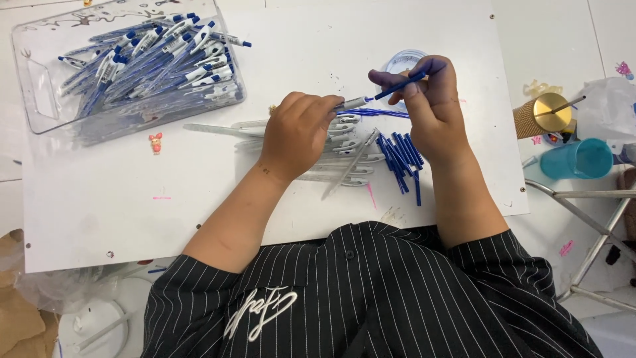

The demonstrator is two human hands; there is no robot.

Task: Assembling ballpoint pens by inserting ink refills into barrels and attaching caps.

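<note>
Black pinstriped fabric of the person's shirt [371,292] fills the bottom of the view, and both bare forearms reach up from it onto a white board [199,199] that covers the table.

Above the board's middle the two hands meet. The left hand [298,132] is curled into a loose fist, thumb and forefinger pinched on the pale, silvery end of a pen part [354,103]. The right hand [430,106] faces it, fingertips stained blue, and pinches a thin blue refill [397,86] whose near end meets the pale piece — the two parts form one slanted line between the hands, raised just off the board.

Under and between the wrists lie loose parts: a fan of clear pen barrels [344,166] with white clips, partly hidden by the left hand, and just beside them, by the right wrist, a small heap of dark blue refills [401,156]. A few more blue pieces [371,113] lie directly beneath the held pen. Behind the right hand's fingers stands a small round clear container [402,61], mostly hidden.

At the board's upper left corner sits a clear plastic tray [40,93] with a cut-out handle, heaped with finished blue-and-white pens [152,59]. A small red-and-pink sticker [156,142] lies on the board below it.

Off the board to the right stand a teal cup [576,159] and a gold-topped cylinder [544,114], near a metal frame [583,205].
</note>
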